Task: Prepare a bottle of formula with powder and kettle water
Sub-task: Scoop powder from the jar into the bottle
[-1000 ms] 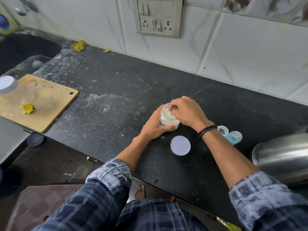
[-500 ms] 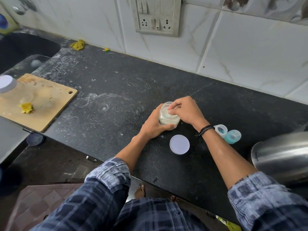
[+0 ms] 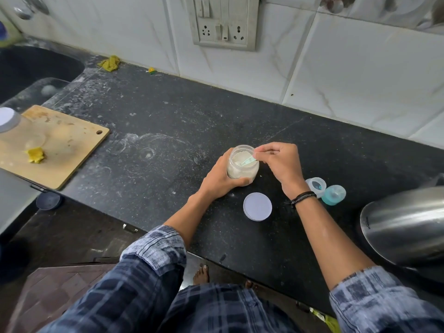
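Right hand point(image 3: 278, 164) pinches the small pale-green plastic scoop point(image 3: 248, 161), bowl down in the powder, loading a measure, I'd say. Left hand point(image 3: 221, 181) wraps the clear round plastic jar point(image 3: 242, 169) of off-white powder, bracing it on the black stone counter point(image 3: 168, 116). Its flat white lid point(image 3: 257, 206) lies just beside. Further right sit a small clear open bottle point(image 3: 316, 186), contents unreadable, a teal cap point(image 3: 334, 194) and the steel kettle point(image 3: 406, 224), handy for pouring.

We face a wall point(image 3: 336, 80) of white, grey-veined tiles, with a grey switch panel point(image 3: 224, 22) holding 2 sockets set into it. Below it runs a black speckled stone counter point(image 3: 168, 111), marked with pale smears and rings. A dark sink point(image 3: 31, 68) sits at far left. Underfoot we see a reddish-brown patterned floor point(image 3: 55, 296). The light is soft and even.
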The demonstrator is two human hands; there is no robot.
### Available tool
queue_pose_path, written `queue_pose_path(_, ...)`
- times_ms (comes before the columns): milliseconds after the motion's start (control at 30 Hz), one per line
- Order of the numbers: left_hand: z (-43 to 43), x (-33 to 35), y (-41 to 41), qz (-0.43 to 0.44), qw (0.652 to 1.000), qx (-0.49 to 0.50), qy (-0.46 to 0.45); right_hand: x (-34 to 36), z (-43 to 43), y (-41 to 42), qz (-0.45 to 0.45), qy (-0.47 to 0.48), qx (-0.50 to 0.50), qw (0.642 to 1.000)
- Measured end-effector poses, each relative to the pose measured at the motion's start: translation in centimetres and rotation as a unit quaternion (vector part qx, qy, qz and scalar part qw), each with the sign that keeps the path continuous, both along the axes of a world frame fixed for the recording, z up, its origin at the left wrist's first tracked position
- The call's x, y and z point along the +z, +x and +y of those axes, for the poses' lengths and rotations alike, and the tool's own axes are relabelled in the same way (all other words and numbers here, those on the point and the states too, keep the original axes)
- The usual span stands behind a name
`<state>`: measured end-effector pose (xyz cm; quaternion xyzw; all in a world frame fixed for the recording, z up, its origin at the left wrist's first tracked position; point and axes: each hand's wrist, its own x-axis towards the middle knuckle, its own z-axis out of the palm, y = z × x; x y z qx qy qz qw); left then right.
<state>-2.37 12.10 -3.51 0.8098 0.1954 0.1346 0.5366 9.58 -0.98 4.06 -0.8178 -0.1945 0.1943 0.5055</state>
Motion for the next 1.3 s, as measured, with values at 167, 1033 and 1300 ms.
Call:
queue_pose_path(167,0.1,-0.5,0.2,0.005,1.000,-0.001,0.013,-0.4,-1.0,-0.2,0.024,0.030,-0.054,0.998)
queue_pose_path(1033,0.1,-0.3,-0.1,0.019,1.000,0.004,0.023,-2.4,-1.9,-2.0,-0.185,0.006,-0.006,0.983)
queue_pose_path(1300,0.1,-0.1,0.0,0.015,0.999,0.002,0.029,-2.0,-2.2,-2.0,-0.149,0.031,-0.045,0.987)
